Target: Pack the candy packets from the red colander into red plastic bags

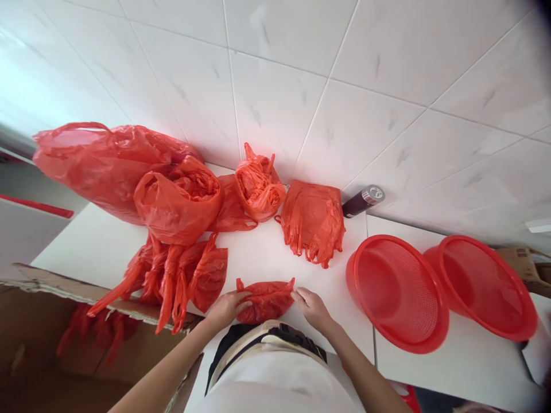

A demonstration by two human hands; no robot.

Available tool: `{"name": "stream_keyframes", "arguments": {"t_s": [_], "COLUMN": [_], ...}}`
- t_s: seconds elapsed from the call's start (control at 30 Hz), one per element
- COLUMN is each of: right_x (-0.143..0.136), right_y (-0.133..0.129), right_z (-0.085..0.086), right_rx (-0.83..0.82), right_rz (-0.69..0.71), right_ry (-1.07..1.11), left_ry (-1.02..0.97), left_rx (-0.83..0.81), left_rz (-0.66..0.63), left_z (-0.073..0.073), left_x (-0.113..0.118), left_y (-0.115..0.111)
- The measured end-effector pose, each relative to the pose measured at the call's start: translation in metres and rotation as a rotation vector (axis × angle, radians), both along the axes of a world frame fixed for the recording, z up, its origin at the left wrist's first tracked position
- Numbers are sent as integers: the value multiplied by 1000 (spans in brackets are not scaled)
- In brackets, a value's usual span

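A small red plastic bag sits at the table's front edge, right before my body. My left hand pinches its left side near the handle, fingers closed on the plastic. On the other side, my right hand grips the right handle between thumb and fingers. The bag's mouth looks drawn out between the two hands; what it holds is hidden. Several tied red bags lie to the left of my left hand. Beyond the held bag rests a flat stack of red bags.
A stuffed red bag and a large red bag stand at the back left, beside a bunched red bag. A dark bottle lies by the wall. Red baskets occupy the right; a cardboard box is lower left.
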State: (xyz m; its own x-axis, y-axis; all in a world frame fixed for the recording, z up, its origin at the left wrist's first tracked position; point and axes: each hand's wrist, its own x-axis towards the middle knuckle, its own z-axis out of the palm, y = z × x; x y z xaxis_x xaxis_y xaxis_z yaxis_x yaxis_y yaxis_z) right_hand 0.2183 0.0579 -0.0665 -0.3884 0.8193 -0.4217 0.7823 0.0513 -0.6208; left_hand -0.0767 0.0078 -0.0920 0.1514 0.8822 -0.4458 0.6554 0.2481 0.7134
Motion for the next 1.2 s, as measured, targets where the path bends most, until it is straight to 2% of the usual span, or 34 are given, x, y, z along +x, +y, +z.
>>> {"name": "stream_keyframes", "arguments": {"t_s": [0.13, 0.27, 0.53, 0.63, 0.7, 0.77, 0.9, 0.97, 1.07, 1.2], "right_x": [-14, -16, 13, 17, 14, 1, -56, -90, -127, -136], "right_y": [3, 15, 31, 47, 68, 95, 153, 176, 202, 227], "right_z": [-12, -23, -25, -19, -7, 15, 64, 78, 75, 44], "right_rx": [64, 26, 55, 83, 125, 203, 388, 438, 458, 421], "right_rz": [-94, -46, -143, -167, -191, -217, -155, -111, -66, -95], "right_ry": [-7, 0, -36, -44, -32, 23, 194, 180, 102, 80], "left_ry": [9, 26, 58, 109, 190, 285, 424, 470, 517, 515], "left_rx": [28, 38, 71, 131, 217, 327, 482, 512, 519, 499], "left_rz": [-14, 0, 64, 113, 182, 255, 290, 293, 340, 460], "left_z": [2, 0, 1, 5, 9, 15, 14, 8, -2, -8], "left_x": [7, 10, 10, 9, 6, 2, -3, -8, -20, -32], "left_y": [1, 0, -21, -13, 6, 37, 117, 154, 190, 204]}}
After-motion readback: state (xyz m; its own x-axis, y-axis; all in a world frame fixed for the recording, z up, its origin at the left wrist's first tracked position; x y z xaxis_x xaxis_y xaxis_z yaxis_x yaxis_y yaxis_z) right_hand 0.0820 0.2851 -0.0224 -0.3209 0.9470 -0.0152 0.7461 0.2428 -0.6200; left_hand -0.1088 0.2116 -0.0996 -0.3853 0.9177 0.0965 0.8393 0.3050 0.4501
